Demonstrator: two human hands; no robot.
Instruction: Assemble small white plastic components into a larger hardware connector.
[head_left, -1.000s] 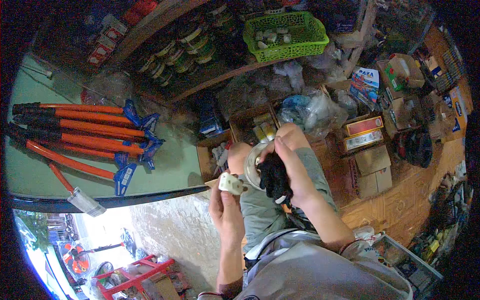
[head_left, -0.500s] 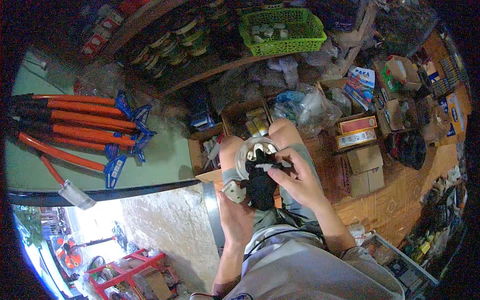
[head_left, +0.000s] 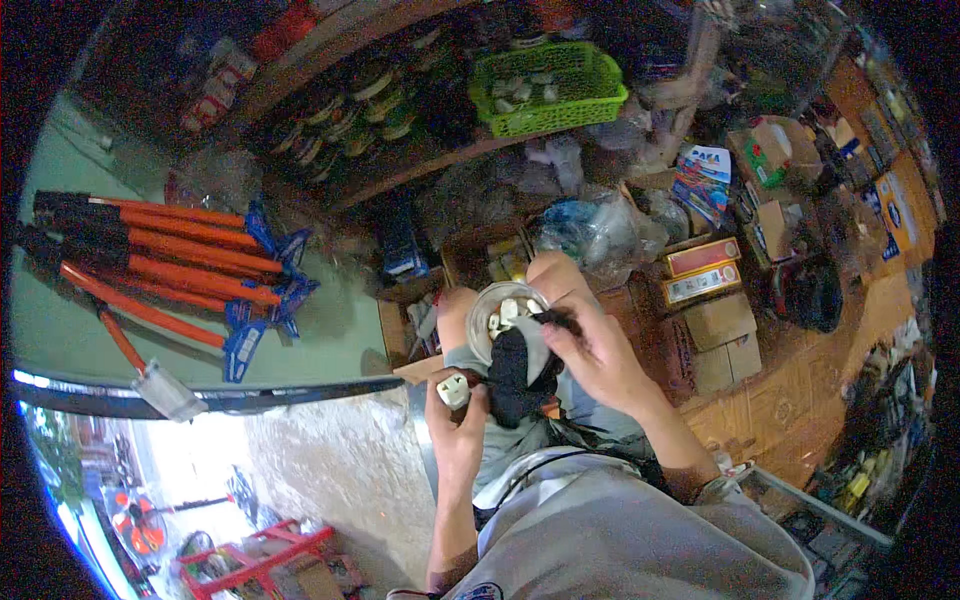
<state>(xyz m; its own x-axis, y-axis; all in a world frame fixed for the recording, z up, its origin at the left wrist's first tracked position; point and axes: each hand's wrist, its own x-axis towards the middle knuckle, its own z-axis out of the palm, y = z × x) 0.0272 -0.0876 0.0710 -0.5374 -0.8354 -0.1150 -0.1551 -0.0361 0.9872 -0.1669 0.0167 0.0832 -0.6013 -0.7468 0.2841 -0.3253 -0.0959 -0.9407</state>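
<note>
My left hand (head_left: 457, 428) is closed round a small white electrical socket adapter (head_left: 453, 390) with dark slots in its face. My right hand (head_left: 600, 352) is closed on the edge of a black cloth (head_left: 510, 368) that has a pale grey area (head_left: 531, 348). The cloth lies bunched over my lap, between both hands. Just beyond it, between my knees, a round clear plastic tub (head_left: 474, 325) holds several white pieces (head_left: 509, 308); the cloth and my right hand overlap its near side.
Several orange-handled tools with blue ends (head_left: 200, 255) lie on the pale green surface at left. A green basket (head_left: 555, 122) rests on the shelf ahead. Cardboard boxes (head_left: 722, 318) and clear plastic bags (head_left: 610, 235) stand at right. A red metal frame (head_left: 255, 555) is at lower left.
My left hand has turned the white adapter so its slotted face shows, and drawn it slightly left. The right hand has pulled the cloth's edge, showing more of its grey area.
</note>
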